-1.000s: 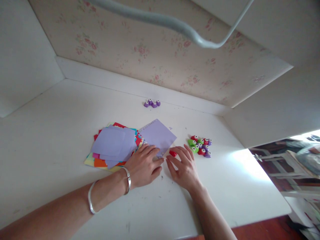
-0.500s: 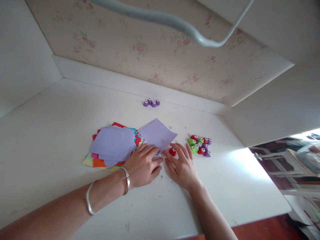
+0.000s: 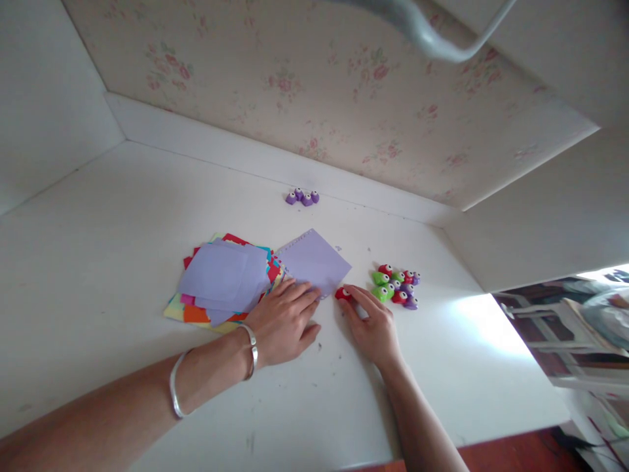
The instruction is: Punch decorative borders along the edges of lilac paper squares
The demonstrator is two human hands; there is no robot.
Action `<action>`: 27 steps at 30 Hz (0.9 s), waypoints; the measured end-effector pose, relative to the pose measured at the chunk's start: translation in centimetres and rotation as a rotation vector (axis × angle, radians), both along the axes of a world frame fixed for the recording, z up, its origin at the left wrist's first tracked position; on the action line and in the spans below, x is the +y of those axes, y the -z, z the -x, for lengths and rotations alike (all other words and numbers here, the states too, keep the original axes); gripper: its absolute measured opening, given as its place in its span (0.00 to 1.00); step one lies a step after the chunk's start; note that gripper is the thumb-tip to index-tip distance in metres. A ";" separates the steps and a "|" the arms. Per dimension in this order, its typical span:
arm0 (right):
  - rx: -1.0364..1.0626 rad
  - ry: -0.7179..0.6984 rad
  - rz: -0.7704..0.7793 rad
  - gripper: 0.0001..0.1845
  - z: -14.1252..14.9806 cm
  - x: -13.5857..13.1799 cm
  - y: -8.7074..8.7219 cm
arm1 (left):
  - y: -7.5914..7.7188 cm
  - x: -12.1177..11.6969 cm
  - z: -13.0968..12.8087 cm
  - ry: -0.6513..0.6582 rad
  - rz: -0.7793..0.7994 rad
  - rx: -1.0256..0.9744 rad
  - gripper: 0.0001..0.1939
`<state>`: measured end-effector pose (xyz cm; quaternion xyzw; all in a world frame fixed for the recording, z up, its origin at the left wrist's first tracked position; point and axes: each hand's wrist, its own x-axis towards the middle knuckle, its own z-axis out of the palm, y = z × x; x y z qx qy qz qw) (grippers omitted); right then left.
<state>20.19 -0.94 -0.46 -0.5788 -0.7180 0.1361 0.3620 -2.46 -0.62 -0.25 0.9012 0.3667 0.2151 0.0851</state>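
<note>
A lilac paper sheet (image 3: 315, 257) with one perforated edge lies turned like a diamond on the white table. My left hand (image 3: 286, 322) rests flat with fingers spread over the sheet's near corner and the edge of the paper stack beside it. Just right of the sheet, my right hand (image 3: 374, 328) has its thumb and fingers closed round a small red figure (image 3: 341, 294) with a white eye, which sits on the table. To the left is a loose stack of coloured papers (image 3: 221, 278), lilac ones on top.
Right of my right hand stands a cluster of several red, green and purple eyed figures (image 3: 396, 286). More purple figures (image 3: 303, 198) sit near the back wall. A pale curved cable or tube (image 3: 432, 39) hangs overhead. The table's right edge (image 3: 535, 357) borders a shelf area.
My right hand has drawn back from the sheet's near corner and closed its fingers on the red figure. My left hand stays on the paper. The view has shifted slightly.
</note>
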 end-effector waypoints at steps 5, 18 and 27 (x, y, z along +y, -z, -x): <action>0.184 0.079 0.167 0.17 0.1 0.1 0.1 | -0.3 0.0 0.0 0.017 0.013 0.030 0.21; 0.284 0.051 0.195 0.18 -0.4 0.5 0.9 | 0.4 0.0 -0.1 0.037 -0.026 -0.009 0.23; 0.054 0.007 0.101 0.13 0.3 0.1 -0.3 | 0.4 0.0 -0.2 0.047 -0.008 -0.021 0.23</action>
